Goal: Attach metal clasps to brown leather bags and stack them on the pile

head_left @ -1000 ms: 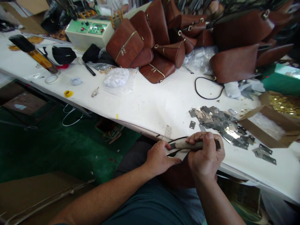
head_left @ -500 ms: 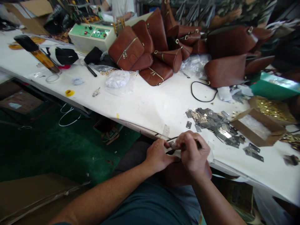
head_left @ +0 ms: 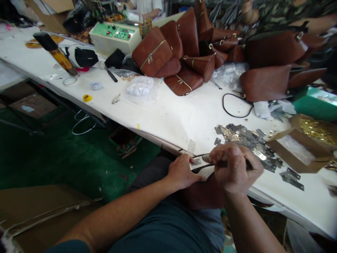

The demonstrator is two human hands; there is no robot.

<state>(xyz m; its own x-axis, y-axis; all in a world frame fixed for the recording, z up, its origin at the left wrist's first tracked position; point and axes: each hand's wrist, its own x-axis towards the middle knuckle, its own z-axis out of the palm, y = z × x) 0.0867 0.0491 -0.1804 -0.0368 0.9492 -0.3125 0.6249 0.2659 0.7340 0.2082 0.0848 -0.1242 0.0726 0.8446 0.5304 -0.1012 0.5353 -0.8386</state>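
Note:
A brown leather piece (head_left: 202,195) with a white and black upper edge lies across my lap at the table's front edge. On its white strip sits a small metal plate (head_left: 196,162). My left hand (head_left: 181,172) grips the piece just left of the plate, thumb and fingers on either side of the edge. My right hand (head_left: 235,167) is wrapped round a dark-handled tool, whose blunt tip (head_left: 206,159) points left over the white strip, right of the plate. Much of the tool is hidden by the fingers.
Loose metal plates (head_left: 243,138) lie behind my right hand, near an open cardboard box (head_left: 300,149). Brown leather bags (head_left: 155,52) are heaped at the back beside a green-topped machine (head_left: 114,37). Across the table are people's arms (head_left: 319,24). A yellow tape roll (head_left: 87,98) sits left.
My right hand has moved right with the tool, exposing the small metal plate. My left hand still grips the leather piece. The view has shifted a little.

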